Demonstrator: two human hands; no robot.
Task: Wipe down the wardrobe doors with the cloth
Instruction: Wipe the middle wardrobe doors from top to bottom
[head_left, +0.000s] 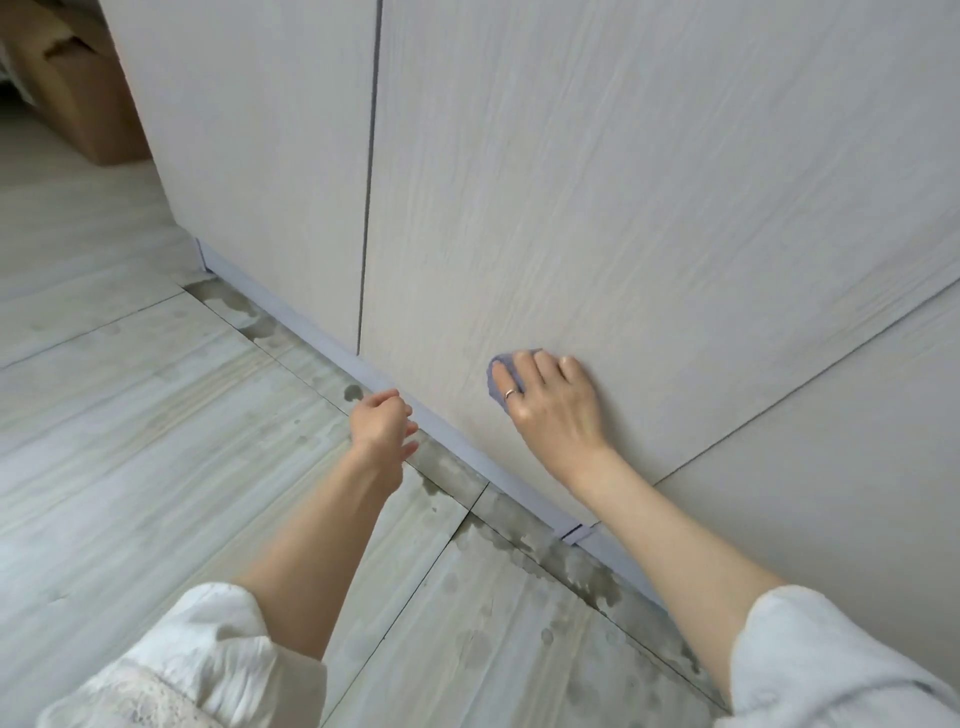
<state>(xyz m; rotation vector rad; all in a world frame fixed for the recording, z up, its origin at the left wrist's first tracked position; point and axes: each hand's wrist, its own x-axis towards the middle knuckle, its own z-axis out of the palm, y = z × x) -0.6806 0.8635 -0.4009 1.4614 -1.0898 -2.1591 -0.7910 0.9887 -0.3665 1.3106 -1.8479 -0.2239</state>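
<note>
Cloth (497, 383) pressed flat against wardrobe door (597, 208) under right hand (550, 400), fingers straight, slightly spread. Left hand (382, 423) nearby above floor (130, 441), fingers loosely curled, holding nothing.

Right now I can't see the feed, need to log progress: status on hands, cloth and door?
Right hand flat, pressing cloth on lower wardrobe door. Left hand loose, empty, near plinth. Nothing blocking.

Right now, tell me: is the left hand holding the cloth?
No. The right hand presses the purple cloth flat against the wardrobe door; the left hand holds nothing.
</note>
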